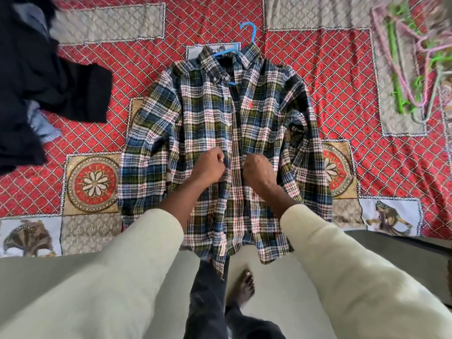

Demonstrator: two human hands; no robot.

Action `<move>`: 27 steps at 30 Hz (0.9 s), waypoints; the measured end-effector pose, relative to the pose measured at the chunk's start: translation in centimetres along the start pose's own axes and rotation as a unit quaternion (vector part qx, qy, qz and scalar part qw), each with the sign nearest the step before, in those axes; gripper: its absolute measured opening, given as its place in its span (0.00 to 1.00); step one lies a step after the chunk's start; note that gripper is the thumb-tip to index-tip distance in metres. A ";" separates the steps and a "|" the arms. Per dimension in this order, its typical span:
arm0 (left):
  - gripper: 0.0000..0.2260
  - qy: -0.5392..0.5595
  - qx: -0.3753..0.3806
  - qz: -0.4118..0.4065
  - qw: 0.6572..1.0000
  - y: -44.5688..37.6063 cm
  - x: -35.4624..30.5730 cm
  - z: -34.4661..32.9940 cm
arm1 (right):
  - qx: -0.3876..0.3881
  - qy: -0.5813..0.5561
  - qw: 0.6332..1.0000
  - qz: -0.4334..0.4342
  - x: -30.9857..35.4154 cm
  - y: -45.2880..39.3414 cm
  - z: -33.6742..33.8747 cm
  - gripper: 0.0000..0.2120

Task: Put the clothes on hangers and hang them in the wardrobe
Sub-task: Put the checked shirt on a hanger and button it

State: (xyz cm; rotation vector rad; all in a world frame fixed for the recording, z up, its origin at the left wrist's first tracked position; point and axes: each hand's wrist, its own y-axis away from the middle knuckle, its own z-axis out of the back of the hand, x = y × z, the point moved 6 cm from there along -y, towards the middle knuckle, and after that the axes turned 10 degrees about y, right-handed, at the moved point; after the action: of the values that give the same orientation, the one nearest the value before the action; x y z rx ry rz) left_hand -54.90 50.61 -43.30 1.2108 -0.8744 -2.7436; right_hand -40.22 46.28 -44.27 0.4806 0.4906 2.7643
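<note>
done: plaid shirt [220, 133] already on the blue hanger [241, 42]
hands: left hand [210, 167] and right hand [256, 168] both pinching the front placket, buttoning probably
left: dark clothes pile [49, 77] far left, spare hangers [411, 64] far right, wardrobe not visible

Shirt [220, 133] lies on bedspread [342, 81] — clothes [44, 77] left, hangers [413, 62] right.

A plaid shirt [220, 133] lies flat at centre frame on a red patterned bedspread [342, 77], a blue hanger [244, 37] poking from its collar. The left hand [210, 166] and right hand [259, 171] pinch the shirt's front edges. Dark clothes [44, 77] sit upper left, spare hangers [413, 62] upper right.
</note>
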 end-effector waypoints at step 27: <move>0.24 -0.307 -0.057 -0.286 0.906 -25.3 -9.4 7.5 | -0.135 -0.099 0.985 -0.050 5.4 -21.8 6.2 0.09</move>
State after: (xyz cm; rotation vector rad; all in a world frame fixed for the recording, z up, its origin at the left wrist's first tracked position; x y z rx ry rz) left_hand -48.37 77.73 -45.47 0.6389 -0.3769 -3.6912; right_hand -37.97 69.43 -45.51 0.6371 0.0887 2.5971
